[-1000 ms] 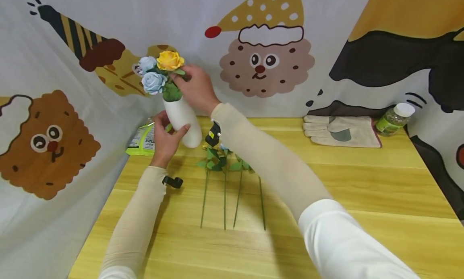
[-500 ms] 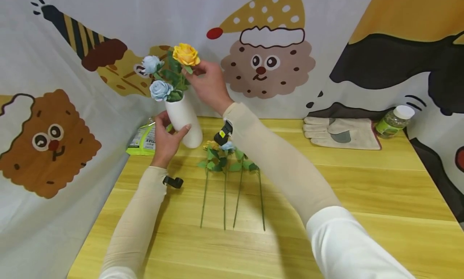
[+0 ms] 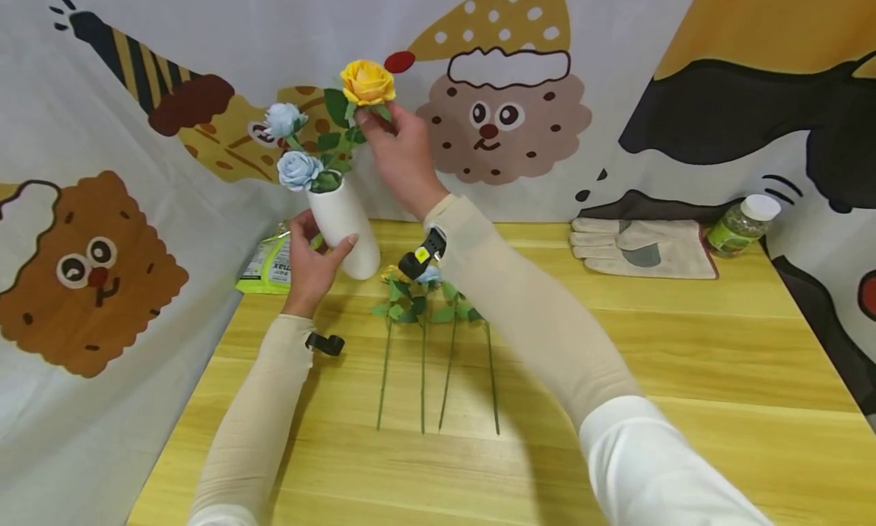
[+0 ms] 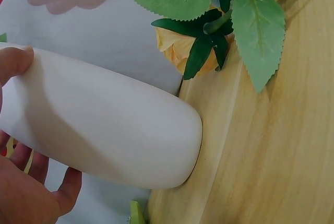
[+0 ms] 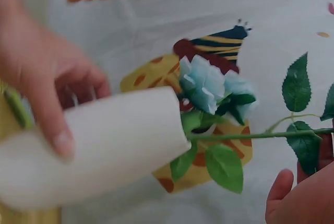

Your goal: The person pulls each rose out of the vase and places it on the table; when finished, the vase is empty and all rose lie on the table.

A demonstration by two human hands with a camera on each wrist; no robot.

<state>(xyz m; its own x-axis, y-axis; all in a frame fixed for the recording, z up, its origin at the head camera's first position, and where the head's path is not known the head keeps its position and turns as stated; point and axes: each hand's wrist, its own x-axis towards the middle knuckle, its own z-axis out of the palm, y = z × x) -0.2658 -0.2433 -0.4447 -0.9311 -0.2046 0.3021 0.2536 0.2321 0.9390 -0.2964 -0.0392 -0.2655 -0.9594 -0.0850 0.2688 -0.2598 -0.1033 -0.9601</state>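
Observation:
My left hand [image 3: 313, 271] grips the white vase [image 3: 342, 226] around its lower half, thumb on the near side. The vase stands on the table, as the left wrist view shows. Two pale blue roses, a lower one [image 3: 299, 170] and an upper one [image 3: 284, 121], lean out of its mouth to the left. Above the vase, my right hand [image 3: 404, 157] pinches a yellow rose [image 3: 368, 83] just beneath the bloom. In the right wrist view its green stem [image 5: 235, 137] runs down into the vase mouth; the lower end is hidden inside.
Several artificial flowers lie on the table, their green stems [image 3: 423, 374] toward me and blooms partly hidden by the right wrist camera. A green-and-white packet [image 3: 269, 266] sits behind my left hand. Work gloves [image 3: 643, 248] and a lidded jar [image 3: 744, 226] lie at the back right.
My right hand has risen and moved right with the yellow rose, drawing it away from the blue roses and higher above the vase. My left hand has stayed on the vase.

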